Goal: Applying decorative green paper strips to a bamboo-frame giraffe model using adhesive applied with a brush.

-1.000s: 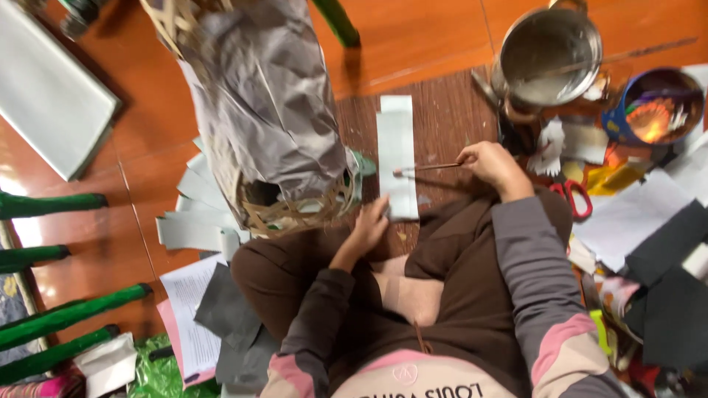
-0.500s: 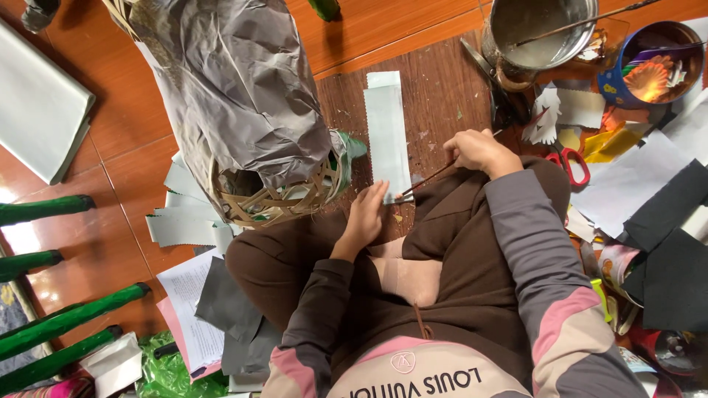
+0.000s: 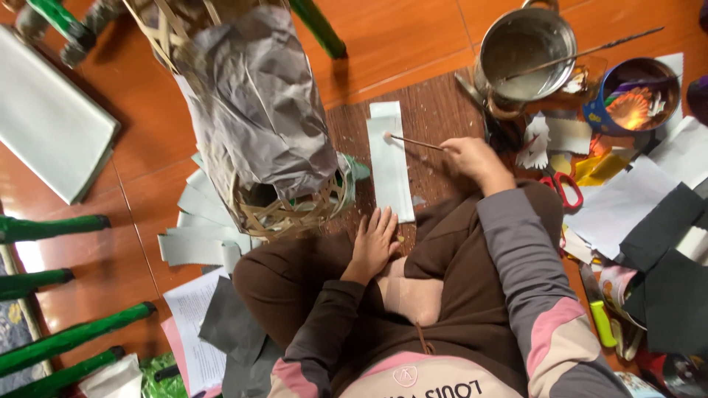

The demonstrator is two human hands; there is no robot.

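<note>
A long pale paper strip (image 3: 390,168) lies on a dark wooden board (image 3: 435,118) on the floor in front of me. My right hand (image 3: 472,158) grips a thin stick (image 3: 413,141) whose padded tip touches the strip near its far end. My left hand (image 3: 375,241) rests flat, fingers spread, at the strip's near end, beside my knee. A woven bamboo frame covered with crumpled grey paper (image 3: 254,110) lies just left of the strip.
A metal pot (image 3: 525,53) with a long stick in it stands at the back right, next to a blue bowl (image 3: 636,96). Red-handled scissors (image 3: 564,189), paper sheets and dark scraps crowd the right. More pale strips (image 3: 193,228) and green poles (image 3: 66,339) lie at the left.
My right hand has lifted from the strip's near part and carried the stick's tip toward the strip's far end. The left hand has slid to the strip's near end.
</note>
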